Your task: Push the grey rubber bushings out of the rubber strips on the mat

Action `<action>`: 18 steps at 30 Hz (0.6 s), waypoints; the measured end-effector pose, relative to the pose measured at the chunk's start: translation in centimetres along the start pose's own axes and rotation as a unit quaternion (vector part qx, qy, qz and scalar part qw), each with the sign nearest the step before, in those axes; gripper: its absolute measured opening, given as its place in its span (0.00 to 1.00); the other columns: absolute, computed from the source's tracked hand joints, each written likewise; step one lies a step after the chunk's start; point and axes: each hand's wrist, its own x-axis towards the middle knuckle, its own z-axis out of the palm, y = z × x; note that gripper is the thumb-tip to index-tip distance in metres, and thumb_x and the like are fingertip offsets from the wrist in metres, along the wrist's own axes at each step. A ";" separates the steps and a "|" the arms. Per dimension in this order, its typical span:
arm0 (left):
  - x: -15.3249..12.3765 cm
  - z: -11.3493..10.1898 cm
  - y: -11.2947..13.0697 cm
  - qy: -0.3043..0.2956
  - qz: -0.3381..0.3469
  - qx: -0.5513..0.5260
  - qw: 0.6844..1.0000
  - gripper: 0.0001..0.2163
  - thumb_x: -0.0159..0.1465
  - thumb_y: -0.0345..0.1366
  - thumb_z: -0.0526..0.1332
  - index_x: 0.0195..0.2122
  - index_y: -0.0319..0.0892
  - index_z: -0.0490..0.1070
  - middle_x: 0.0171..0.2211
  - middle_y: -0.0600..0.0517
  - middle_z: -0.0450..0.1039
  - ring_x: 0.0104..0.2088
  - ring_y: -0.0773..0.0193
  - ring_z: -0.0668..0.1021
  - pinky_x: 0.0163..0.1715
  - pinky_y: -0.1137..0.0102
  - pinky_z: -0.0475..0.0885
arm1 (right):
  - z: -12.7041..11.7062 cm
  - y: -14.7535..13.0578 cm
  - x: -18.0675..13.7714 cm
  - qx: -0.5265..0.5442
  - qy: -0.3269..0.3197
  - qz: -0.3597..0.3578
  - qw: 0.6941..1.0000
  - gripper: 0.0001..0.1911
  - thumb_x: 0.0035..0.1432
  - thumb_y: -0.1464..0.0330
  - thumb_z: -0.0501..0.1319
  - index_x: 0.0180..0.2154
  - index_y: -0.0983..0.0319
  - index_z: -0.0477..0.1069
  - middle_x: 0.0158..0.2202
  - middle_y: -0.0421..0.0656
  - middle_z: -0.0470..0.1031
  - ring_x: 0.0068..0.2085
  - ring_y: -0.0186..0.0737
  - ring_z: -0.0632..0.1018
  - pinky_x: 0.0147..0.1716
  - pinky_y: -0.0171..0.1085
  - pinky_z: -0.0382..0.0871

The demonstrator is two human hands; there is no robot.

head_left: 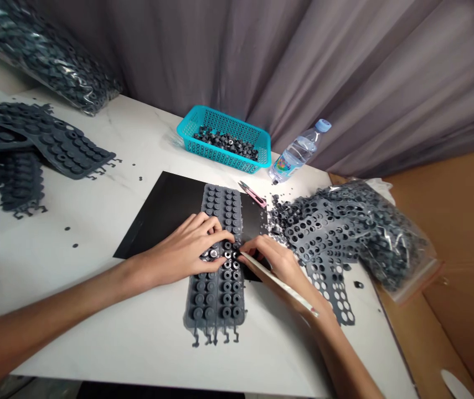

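Observation:
A long grey moulded rubber sheet (215,299) with rows of round studs lies lengthwise before me, partly on a black mat (149,221). My left hand (193,244) holds it down from the left, thumb and forefinger spread around a few studs in the middle rows. Some studs there show shiny metal-looking centres. On the sheet's right side my right hand (276,260) is closed around a slim white pen-shaped tool (281,284). The tool's dark tip meets the studs beside my left fingertips; the exact contact is too small to tell.
Behind the mat stands a turquoise basket (224,158) of small dark parts, with a water bottle (297,152) beside it. Pink-handled snips (253,194) lie nearby. Punched sheets (324,233) and a bag of parts (398,244) crowd the right; studded sheets (66,149) and another bag (54,61) the left.

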 end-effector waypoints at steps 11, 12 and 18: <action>0.0 0.4 0.1 0.005 -0.002 0.016 1.000 0.14 0.70 0.43 0.61 0.55 0.48 0.70 0.49 0.49 0.69 0.50 0.52 0.69 0.53 0.55 0.67 | 0.4 0.5 -0.1 -0.021 0.006 -0.033 0.999 0.08 0.74 0.64 0.59 0.48 0.60 0.73 0.38 0.44 0.78 0.38 0.41 0.77 0.37 0.37 0.71; 0.0 0.4 0.1 0.006 -0.002 0.018 1.000 0.14 0.70 0.43 0.61 0.55 0.48 0.70 0.50 0.49 0.69 0.50 0.52 0.69 0.53 0.55 0.67 | 0.3 0.4 -0.1 -0.020 0.004 -0.028 0.999 0.07 0.74 0.64 0.59 0.47 0.60 0.73 0.37 0.44 0.77 0.37 0.40 0.76 0.35 0.36 0.70; 0.0 0.4 -0.1 0.008 0.001 0.022 1.000 0.14 0.70 0.44 0.60 0.55 0.49 0.70 0.49 0.49 0.69 0.50 0.51 0.69 0.53 0.55 0.66 | 0.5 0.8 -0.2 -0.021 0.016 -0.039 0.999 0.08 0.74 0.63 0.59 0.44 0.60 0.72 0.36 0.43 0.77 0.35 0.38 0.76 0.33 0.35 0.70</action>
